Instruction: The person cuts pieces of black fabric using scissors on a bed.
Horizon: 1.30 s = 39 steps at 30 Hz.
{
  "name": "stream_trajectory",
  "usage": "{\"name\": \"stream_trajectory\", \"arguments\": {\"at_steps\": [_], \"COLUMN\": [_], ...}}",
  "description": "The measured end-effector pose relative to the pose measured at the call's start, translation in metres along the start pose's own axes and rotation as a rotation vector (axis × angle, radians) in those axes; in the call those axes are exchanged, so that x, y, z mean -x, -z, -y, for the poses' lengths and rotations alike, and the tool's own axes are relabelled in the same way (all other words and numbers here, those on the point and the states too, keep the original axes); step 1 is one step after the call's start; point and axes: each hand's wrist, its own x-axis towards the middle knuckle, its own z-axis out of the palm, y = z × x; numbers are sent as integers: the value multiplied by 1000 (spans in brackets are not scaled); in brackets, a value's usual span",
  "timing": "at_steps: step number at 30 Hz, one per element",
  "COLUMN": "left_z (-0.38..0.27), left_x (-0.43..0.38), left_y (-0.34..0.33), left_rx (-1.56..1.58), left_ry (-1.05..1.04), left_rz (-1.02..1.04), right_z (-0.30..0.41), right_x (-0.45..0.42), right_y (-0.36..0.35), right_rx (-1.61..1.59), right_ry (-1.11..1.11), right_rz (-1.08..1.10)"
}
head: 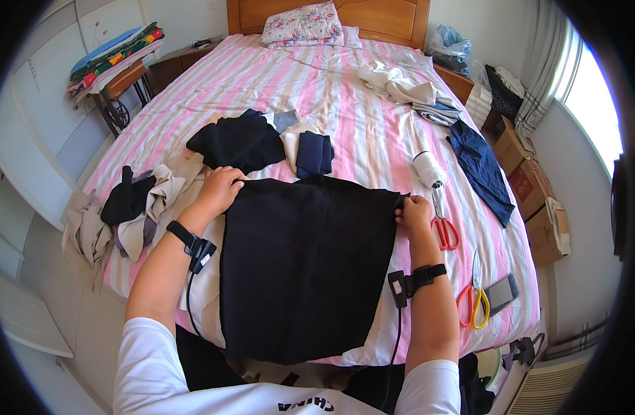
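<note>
A large piece of black cloth [307, 270] lies spread over the near edge of the bed, its lower edge reaching the bed's front. My left hand [221, 189] grips its far left corner. At the far right corner, my right hand [415, 211] pinches a small bunched fold between thumb and fingers. Just beyond the cloth lie a crumpled black garment [239, 142] and a folded navy cloth [313, 154]. Right of my right hand are red-handled scissors [445, 232], their blades lying by a cone of white thread [429, 168].
The bed wears a striped sheet [317, 93]. Scissors with red and yellow handles [473, 303] overlap a phone-like flat object [500, 294] at right. Fabric scraps [136, 207] lie left. Dark blue cloth [480, 171] and white cloth [400, 85] lie right. Cardboard boxes [527, 189] stand beside the bed.
</note>
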Motion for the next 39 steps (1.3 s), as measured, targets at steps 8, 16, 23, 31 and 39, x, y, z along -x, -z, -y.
{"name": "stream_trajectory", "arguments": {"at_steps": [8, 16, 23, 31, 39], "left_z": [21, 12, 36, 42, 92], "left_x": [-20, -20, 5, 16, 24], "left_y": [0, 4, 17, 90, 138], "left_rx": [351, 37, -84, -437, -862], "left_ry": [62, 134, 164, 103, -42], "left_rz": [138, 342, 413, 186, -264], "right_z": [0, -26, -18, -31, -37], "right_x": [1, -18, -2, -18, -23], "right_y": [-9, -7, -16, -10, -23], "right_rx": [82, 90, 76, 90, 122], "right_ry": [120, 112, 168, 211, 205], "right_rz": [155, 70, 47, 22, 21]}}
